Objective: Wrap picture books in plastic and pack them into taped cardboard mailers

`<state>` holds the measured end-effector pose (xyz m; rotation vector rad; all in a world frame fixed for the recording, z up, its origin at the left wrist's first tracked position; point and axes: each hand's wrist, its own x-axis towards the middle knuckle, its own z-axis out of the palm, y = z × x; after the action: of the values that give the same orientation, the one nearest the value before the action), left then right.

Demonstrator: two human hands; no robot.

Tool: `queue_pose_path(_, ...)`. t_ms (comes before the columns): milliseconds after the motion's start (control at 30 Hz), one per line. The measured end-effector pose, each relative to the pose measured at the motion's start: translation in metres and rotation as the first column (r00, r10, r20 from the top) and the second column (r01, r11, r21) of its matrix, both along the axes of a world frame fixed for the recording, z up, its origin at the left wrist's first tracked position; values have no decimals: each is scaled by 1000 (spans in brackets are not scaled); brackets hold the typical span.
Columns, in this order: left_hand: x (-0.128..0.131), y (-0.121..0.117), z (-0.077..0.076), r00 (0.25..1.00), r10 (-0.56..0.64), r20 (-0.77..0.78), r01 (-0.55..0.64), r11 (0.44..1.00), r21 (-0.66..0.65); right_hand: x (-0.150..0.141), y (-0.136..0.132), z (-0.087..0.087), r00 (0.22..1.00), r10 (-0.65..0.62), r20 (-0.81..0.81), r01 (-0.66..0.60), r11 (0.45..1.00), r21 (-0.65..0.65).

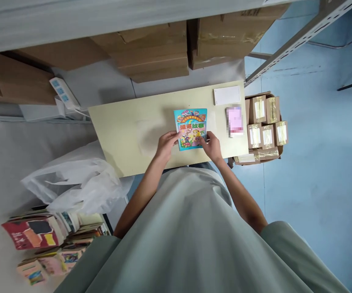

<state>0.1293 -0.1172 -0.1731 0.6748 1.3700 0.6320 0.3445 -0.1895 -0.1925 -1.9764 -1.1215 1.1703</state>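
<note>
A children's storybook (191,122) with a bright blue illustrated cover is held over the pale table (123,130). My left hand (167,143) grips its left edge, the thumb lying on the cover. At the lower right corner, my right hand (211,145) closes on the book with its thumb on the front. Most of the fingers are hidden behind the book. Right of the book, a white rectangular pad or box (227,95) lies near the table's far corner. Below that is a pinkish item (235,120), blurred out in the view.
Cardboard boxes (154,53) sit on the shelf beyond the table. A carton of small taped boxes (261,126) stands on the floor at right. At left are a power strip (64,93), a plastic bag (81,179) and stacked books (38,234). A metal shelf post (298,42) rises at upper right.
</note>
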Motion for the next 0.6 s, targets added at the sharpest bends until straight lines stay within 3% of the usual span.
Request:
queue_pose_path(133, 18, -13, -35, 991, -38, -127, 42, 999, 31, 28, -10, -13, 990, 65, 128, -54, 994, -93)
queue_pose_path(333, 12, -19, -75, 933, -85, -349, 123, 989, 88, 20, -11, -38, 978, 97, 182, -70, 987, -147)
queue_pose_path(433, 5, -20, -86, 915, -79, -396, 131, 986, 107, 15, -12, -44, 955, 155, 254, -128, 985, -120)
queue_pose_path(600, 1, -18, -90, 947, -11, -321, 50, 992, 116, 13, -10, -48, 937, 185, 295, -158, 981, -113)
